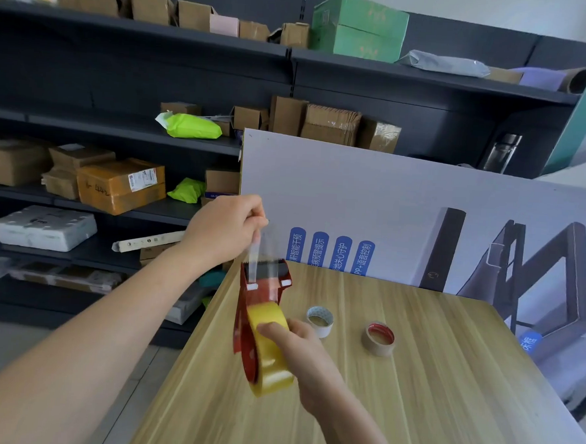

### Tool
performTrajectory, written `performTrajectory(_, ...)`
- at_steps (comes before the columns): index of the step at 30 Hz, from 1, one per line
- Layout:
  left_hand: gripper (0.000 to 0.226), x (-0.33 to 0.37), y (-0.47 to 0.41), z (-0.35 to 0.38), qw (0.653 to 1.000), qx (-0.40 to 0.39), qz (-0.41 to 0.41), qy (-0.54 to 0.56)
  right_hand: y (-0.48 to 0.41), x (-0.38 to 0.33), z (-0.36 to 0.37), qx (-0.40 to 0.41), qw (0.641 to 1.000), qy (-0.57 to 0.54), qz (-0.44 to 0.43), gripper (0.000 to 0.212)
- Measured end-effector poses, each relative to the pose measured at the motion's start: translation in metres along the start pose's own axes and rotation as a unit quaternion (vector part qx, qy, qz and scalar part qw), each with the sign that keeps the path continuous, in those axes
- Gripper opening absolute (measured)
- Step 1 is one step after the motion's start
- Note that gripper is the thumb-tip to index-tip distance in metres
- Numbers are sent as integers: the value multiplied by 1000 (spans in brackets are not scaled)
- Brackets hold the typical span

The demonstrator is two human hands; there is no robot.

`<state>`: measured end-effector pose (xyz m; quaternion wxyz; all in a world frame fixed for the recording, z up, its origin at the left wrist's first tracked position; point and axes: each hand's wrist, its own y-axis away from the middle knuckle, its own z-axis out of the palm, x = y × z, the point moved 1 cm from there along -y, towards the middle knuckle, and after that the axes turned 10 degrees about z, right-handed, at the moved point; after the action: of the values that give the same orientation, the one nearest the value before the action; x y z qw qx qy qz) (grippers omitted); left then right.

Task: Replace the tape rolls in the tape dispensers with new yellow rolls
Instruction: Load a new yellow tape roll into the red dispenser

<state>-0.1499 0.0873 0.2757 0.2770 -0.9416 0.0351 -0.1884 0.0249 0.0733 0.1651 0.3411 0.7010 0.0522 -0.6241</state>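
A red tape dispenser (263,288) is held upright above the left part of the wooden table (412,383). A yellow tape roll (269,354) sits on its hub. My right hand (297,345) grips the roll and the dispenser from the right. My left hand (222,228) pinches the free end of the clear tape strip (257,250) and holds it up above the dispenser's blade end. Two nearly spent tape cores lie on the table: a white one (320,321) and a brown one with a red inner ring (378,338).
A large printed board (389,200) leans upright along the table's far edge. Dark shelves (118,135) with cardboard boxes and parcels stand behind and to the left. The table's left edge drops to a grey floor (19,352).
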Motion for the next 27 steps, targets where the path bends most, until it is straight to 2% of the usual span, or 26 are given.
performTrajectory(4, 20, -11, -2, -2, 998, 22, -37, -41, 3, -2, 2, 36, 999, -32, -9, 23)
performTrajectory(7, 19, -24, -7, -7, 993, 50, -89, -67, 3, -2, 9, 4, 1000, -19, -3, 15)
performTrajectory(9, 19, -27, -8, -8, 993, 42, -87, -65, 2, -1, 14, -3, 1000, -5, 6, 22)
performTrajectory(11, 17, -25, -9, -5, 997, 35, -61, -40, 2, 1, 14, 4, 1000, -24, 14, 13)
performTrajectory(13, 17, -24, -9, -1, 998, 29, -45, -28, 1, 3, 13, 17, 999, -42, 13, 19)
performTrajectory(15, 18, -27, -10, -2, 997, 37, -55, -32, -3, 6, 12, 34, 999, -33, -3, 22)
performTrajectory(18, 19, -40, -15, -11, 993, 60, -94, -36, -2, 7, 12, 24, 1000, -16, -4, 14)
performTrajectory(21, 18, -42, -17, -11, 994, 46, -94, -35, 0, 8, 12, 12, 1000, -12, 11, 12)
performTrajectory(27, 19, -48, -23, -11, 993, 55, -104, -9, -1, 11, 10, 73, 997, -8, -3, 26)
